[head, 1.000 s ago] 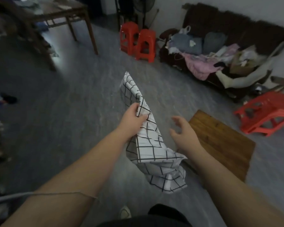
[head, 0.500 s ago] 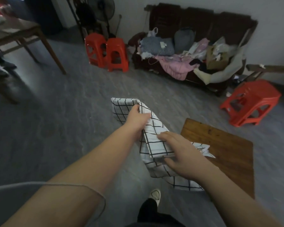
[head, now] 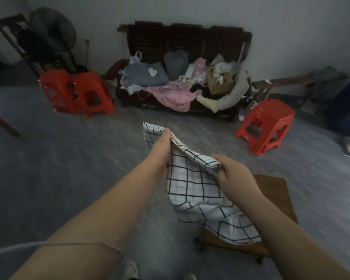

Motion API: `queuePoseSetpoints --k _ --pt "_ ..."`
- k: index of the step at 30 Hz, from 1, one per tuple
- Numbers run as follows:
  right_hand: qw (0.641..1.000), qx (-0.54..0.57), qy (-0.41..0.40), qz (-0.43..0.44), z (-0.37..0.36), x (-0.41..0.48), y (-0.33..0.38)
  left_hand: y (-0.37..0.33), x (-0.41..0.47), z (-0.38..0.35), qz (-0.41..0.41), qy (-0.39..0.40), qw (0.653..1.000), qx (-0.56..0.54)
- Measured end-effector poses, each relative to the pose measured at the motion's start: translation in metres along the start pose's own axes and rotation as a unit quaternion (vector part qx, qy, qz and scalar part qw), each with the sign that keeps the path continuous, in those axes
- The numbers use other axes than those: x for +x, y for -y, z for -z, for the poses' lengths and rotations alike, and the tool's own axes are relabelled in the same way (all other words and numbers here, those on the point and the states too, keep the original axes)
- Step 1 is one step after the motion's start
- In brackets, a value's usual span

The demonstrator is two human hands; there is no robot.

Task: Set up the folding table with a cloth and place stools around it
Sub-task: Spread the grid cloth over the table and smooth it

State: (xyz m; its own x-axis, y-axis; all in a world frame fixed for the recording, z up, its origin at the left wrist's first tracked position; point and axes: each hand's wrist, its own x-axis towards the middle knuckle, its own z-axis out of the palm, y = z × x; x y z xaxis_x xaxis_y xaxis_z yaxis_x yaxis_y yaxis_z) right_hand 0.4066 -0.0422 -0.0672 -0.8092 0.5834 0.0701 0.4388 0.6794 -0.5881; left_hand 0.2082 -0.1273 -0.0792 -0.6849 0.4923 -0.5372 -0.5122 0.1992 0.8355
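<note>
Left grip [head: 160,151] clamped on the checked cloth [head: 192,190] at its top corner, right grip [head: 233,175] clamped on a fold lower down — cloth hung bunched between them, over the left edge of the wooden bench [head: 275,193]. One red stool [head: 269,122] stood well apart, near the sofa [head: 190,37].

Both arms are bare from hand to elbow. The left hand [head: 161,146] and its forearm show to the left of the wooden table [head: 275,190]. The right hand [head: 232,174] and its forearm show in front of the table's near side. A thin pale grey cord [head: 79,243] crosses the left forearm near the elbow, well left of the table, and looks thicker and blurred toward the picture's edge. Left of the table's near corner, the toes of two whitish shoes [head: 130,269] show on the floor.
</note>
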Motion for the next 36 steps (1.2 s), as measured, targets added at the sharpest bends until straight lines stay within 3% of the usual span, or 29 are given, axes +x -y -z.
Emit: queuePoseSetpoints --k 6,11,15,20,24,29,33,36 --pt "0.986 0.024 -0.109 -0.123 0.012 0.059 -0.003 -0.033 0.061 -0.030 0.026 0.117 0.992 0.046" --pt "0.946 0.019 -0.237 -0.218 0.021 0.104 0.011 -0.071 0.116 -0.047 -0.029 0.232 0.957 0.173" --pt "0.902 0.015 -0.312 -0.297 0.036 0.134 0.025 -0.107 0.170 -0.056 -0.109 0.311 0.901 0.282" --pt "0.843 0.012 -0.410 -0.349 0.070 0.147 0.037 -0.146 0.191 -0.092 -0.191 0.355 0.827 0.392" --pt "0.782 0.081 -0.501 -0.361 0.096 0.142 0.041 -0.162 0.187 -0.139 -0.297 0.391 0.739 0.462" --pt "0.739 0.145 -0.554 -0.354 0.128 0.133 0.040 -0.175 0.152 -0.194 -0.384 0.439 0.663 0.470" --pt "0.685 0.246 -0.594 -0.344 0.149 0.118 0.024 -0.172 0.102 -0.222 -0.381 0.530 0.662 0.369" --pt "0.670 0.258 -0.601 -0.352 0.165 0.102 0.010 -0.168 0.063 -0.233 -0.312 0.622 0.649 0.308"
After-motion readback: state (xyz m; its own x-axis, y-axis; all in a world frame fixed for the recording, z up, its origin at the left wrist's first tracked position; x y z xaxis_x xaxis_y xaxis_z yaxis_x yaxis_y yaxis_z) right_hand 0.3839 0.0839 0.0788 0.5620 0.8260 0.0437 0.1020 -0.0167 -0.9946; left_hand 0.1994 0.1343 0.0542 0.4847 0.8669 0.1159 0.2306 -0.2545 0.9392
